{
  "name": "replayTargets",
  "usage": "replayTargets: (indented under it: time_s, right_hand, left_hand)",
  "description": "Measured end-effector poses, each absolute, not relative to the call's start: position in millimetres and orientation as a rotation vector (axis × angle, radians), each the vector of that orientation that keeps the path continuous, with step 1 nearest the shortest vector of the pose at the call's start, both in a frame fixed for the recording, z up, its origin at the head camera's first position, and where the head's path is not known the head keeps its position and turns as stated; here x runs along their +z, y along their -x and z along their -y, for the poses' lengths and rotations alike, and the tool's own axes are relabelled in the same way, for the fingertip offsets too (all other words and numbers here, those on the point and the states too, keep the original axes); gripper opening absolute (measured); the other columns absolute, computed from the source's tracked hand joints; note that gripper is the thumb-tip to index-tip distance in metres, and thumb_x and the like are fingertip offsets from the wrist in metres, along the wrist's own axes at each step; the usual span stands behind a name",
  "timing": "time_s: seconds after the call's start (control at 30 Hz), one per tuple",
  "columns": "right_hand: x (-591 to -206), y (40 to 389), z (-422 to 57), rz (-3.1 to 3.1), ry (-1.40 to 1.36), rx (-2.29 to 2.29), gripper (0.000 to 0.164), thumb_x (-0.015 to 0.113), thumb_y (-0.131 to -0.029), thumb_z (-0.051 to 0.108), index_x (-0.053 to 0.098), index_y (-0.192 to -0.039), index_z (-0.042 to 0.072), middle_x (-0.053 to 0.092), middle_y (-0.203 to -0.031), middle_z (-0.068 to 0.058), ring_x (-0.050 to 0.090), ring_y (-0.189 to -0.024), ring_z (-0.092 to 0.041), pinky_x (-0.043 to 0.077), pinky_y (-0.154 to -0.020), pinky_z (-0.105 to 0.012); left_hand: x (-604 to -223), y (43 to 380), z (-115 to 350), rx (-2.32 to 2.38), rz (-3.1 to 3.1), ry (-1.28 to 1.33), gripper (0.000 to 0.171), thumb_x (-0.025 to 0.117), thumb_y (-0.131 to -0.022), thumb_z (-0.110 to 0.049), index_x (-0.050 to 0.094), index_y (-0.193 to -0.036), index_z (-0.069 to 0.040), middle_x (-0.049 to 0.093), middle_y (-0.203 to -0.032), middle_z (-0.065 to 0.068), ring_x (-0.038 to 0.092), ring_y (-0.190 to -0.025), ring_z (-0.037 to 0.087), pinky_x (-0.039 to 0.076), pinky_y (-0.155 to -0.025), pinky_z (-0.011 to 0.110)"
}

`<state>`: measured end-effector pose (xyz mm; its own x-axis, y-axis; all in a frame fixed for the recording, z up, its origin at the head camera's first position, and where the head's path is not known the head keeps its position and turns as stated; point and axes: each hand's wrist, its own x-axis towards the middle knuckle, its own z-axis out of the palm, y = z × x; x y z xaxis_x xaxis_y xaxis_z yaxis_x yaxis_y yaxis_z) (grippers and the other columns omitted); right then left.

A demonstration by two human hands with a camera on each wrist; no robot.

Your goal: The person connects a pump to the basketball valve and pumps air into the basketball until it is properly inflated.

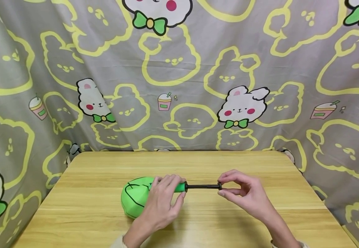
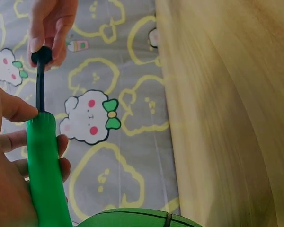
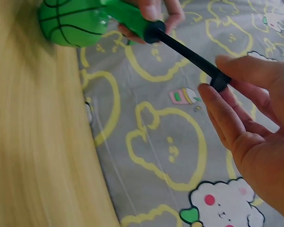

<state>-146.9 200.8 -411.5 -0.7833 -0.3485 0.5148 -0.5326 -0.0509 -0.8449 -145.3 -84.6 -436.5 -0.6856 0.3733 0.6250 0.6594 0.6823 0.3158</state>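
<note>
A small green hand pump [image 1: 180,187] lies level above the table. Its black rod [image 1: 202,186] is drawn out to the right. My left hand [image 1: 164,203] grips the green barrel [image 2: 45,165], with the thumb up by the collar in the left wrist view. The right hand [image 1: 245,194] pinches the black knob [image 3: 220,81] at the rod's end between thumb and fingers. At the barrel's left end is a green ball [image 1: 131,198] with black basketball lines, its surface dented and partly hidden behind the left hand. The joint between pump and ball is covered by that hand.
Under both hands spreads a light wood-grain table [image 1: 105,165]. Behind it and at both sides hangs a grey curtain [image 1: 185,93] printed with yellow outlines and white cartoon animals.
</note>
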Motion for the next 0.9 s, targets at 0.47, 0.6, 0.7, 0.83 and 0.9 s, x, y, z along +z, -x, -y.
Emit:
replayTargets:
  time_s: [0.47, 0.6, 0.7, 0.83, 0.9]
  right_hand:
    - [-429, 147, -171, 1.958, -0.974, 2.007, 0.028, 0.076, -0.08, -0.018, 0.069, -0.107, -0.013, 0.063, -0.107, -0.027, 0.069, -0.103, -0.024, 0.058, -0.077, -0.045]
    - [-433, 146, -164, 1.94, -0.975, 2.005, 0.029, 0.076, -0.08, -0.018, 0.07, -0.107, -0.013, 0.063, -0.106, -0.027, 0.069, -0.102, -0.023, 0.058, -0.077, -0.044]
    - [-436, 145, -158, 1.926, -0.969, 2.012, 0.029, 0.076, -0.08, -0.018, 0.07, -0.108, -0.013, 0.063, -0.106, -0.027, 0.07, -0.102, -0.022, 0.058, -0.077, -0.044]
    - [-439, 144, -151, 1.913, -0.965, 2.022, 0.028, 0.076, -0.081, -0.017, 0.071, -0.108, -0.012, 0.064, -0.106, -0.027, 0.07, -0.102, -0.022, 0.058, -0.078, -0.043]
    - [-439, 144, -148, 1.912, -0.971, 2.02, 0.027, 0.076, -0.081, -0.016, 0.071, -0.108, -0.012, 0.064, -0.105, -0.026, 0.07, -0.102, -0.022, 0.058, -0.078, -0.043]
  left_hand:
    - [-436, 141, 79, -0.712, 2.363, 0.822, 0.025, 0.069, -0.09, -0.024, 0.066, -0.115, -0.018, 0.069, -0.11, -0.005, 0.064, -0.103, 0.013, 0.04, -0.088, 0.039]
    - [-436, 139, 78, -0.712, 2.386, 0.822, 0.027, 0.069, -0.09, -0.024, 0.066, -0.116, -0.017, 0.069, -0.111, -0.004, 0.064, -0.106, 0.014, 0.04, -0.088, 0.039]
    - [-435, 138, 77, -0.706, 2.403, 0.821, 0.027, 0.068, -0.091, -0.025, 0.065, -0.117, -0.018, 0.069, -0.112, -0.005, 0.064, -0.107, 0.014, 0.039, -0.089, 0.038]
    - [-435, 136, 76, -0.698, 2.388, 0.833, 0.026, 0.068, -0.091, -0.025, 0.066, -0.117, -0.017, 0.069, -0.111, -0.005, 0.064, -0.106, 0.013, 0.04, -0.089, 0.039]
    - [-436, 136, 75, -0.693, 2.384, 0.839, 0.026, 0.068, -0.091, -0.024, 0.066, -0.116, -0.018, 0.069, -0.11, -0.005, 0.064, -0.105, 0.013, 0.04, -0.089, 0.038]
